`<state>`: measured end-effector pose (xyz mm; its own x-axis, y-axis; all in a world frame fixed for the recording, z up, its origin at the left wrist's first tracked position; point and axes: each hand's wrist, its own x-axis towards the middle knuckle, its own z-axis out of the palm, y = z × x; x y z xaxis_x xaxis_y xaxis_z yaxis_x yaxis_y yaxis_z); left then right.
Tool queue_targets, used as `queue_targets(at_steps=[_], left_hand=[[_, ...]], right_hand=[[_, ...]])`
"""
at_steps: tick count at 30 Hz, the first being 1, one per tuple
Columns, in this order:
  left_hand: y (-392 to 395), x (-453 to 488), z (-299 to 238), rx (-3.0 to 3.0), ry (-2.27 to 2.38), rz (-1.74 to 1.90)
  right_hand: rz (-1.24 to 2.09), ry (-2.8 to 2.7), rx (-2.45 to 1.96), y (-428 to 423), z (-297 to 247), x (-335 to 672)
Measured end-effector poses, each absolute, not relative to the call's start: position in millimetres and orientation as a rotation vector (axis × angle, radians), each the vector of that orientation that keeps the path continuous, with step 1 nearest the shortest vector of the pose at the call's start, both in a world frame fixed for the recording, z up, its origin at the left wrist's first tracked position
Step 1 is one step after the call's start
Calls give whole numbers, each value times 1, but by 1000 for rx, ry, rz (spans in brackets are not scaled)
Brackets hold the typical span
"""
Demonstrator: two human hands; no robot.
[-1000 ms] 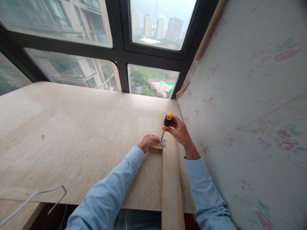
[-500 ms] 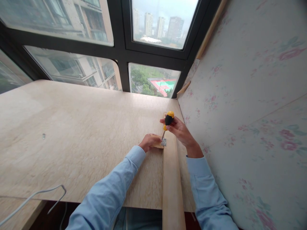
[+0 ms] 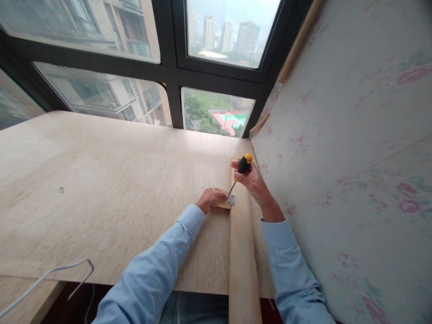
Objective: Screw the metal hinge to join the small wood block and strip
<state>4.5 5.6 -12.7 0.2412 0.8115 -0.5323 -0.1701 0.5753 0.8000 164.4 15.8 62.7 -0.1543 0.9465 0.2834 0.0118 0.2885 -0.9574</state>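
Observation:
A screwdriver (image 3: 244, 164) with a black and yellow handle is in my right hand (image 3: 253, 182), its fingers around the handle. The shaft slants down to the left, and its tip meets the left side of a small metal hinge (image 3: 231, 200). That hinge lies across the joint between a short wood block (image 3: 221, 204) and a long wooden board (image 3: 242, 256). My left hand (image 3: 212, 199) is closed on the short block, thumb and fingertips beside the hinge. Whether a screw sits under the tip is too small to tell.
The marble-like sill (image 3: 128, 180) bears a small metal piece (image 3: 61, 191) at left. A white cable (image 3: 50, 272) crosses the lower left edge. A flowered wall (image 3: 337, 148) rises close on the right, and dark-framed windows (image 3: 175, 72) stand behind.
My right hand has turned the screwdriver, and the handle now leans further to the right. The tip remains at the hinge. My left hand and the block have stayed put.

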Motion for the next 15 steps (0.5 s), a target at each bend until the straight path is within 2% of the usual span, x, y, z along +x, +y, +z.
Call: queue_targets(at_steps=[5, 12, 15], left_hand=[[6, 5, -14, 677, 1124, 765], [4, 4, -11, 674, 1126, 779], [4, 4, -11, 677, 1122, 772]], right_hand=[[1215, -1483, -901, 11, 74, 167], [592, -1507, -1285, 13, 64, 160], [780, -1538, -1158, 14, 60, 162]])
